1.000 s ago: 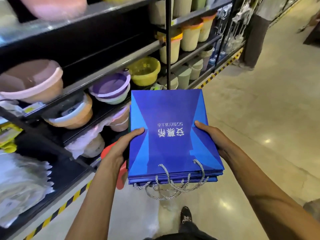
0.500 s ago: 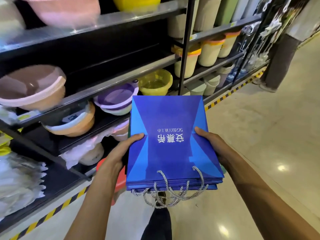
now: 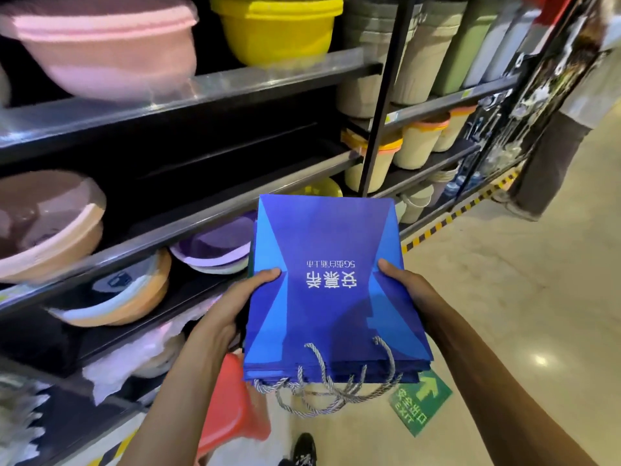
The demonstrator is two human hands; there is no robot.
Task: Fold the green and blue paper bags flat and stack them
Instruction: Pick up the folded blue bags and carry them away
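A flat stack of several folded blue paper bags (image 3: pixel 329 250) lies level in front of me, white print on the top bag, grey rope handles (image 3: pixel 322 381) dangling off the near edge. My left hand (image 3: pixel 232 307) grips the stack's left side, thumb on top. My right hand (image 3: pixel 406 290) grips the right side the same way. A thin green edge shows at the stack's left side under the blue; no separate green bag can be made out.
A black metal shelf rack (image 3: pixel 208 85) stands close on the left, full of plastic basins and bins. A red plastic stool (image 3: pixel 232 408) sits on the floor below my left arm. A green arrow sticker (image 3: pixel 421 400) marks the floor. A person's leg (image 3: pixel 551 163) stands at far right.
The view has swung up and toward the shelves, which now look closer. The stack stays held in both hands, the grip unchanged.
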